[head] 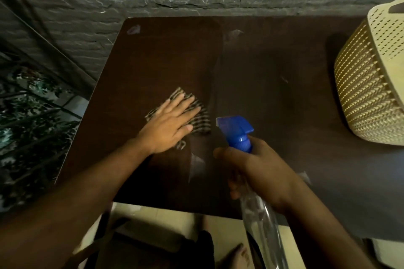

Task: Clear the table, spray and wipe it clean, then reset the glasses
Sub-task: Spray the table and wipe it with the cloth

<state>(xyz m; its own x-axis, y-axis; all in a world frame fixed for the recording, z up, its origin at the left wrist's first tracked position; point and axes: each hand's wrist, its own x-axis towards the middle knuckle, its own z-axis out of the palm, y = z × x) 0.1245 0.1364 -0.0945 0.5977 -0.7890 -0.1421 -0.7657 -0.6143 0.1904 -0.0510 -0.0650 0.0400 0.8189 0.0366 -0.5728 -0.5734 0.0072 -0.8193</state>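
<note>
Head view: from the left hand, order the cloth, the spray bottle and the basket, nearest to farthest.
From the left hand:
1. cloth, directly under its flat fingers, touching.
2. spray bottle, just to its right, held by the right hand.
3. basket, at the table's far right edge.

Dim and warm-toned; faint sheen streaking the dark table; deep shadow at lower left; soft blur throughout; wide-angle bending toward frame edges.

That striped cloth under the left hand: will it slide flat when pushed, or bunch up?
The striped woven cloth looks thin and floppy, so it will probably bunch. The flat left hand covers most of it, likely helping it slide on the smooth dark table.
</note>
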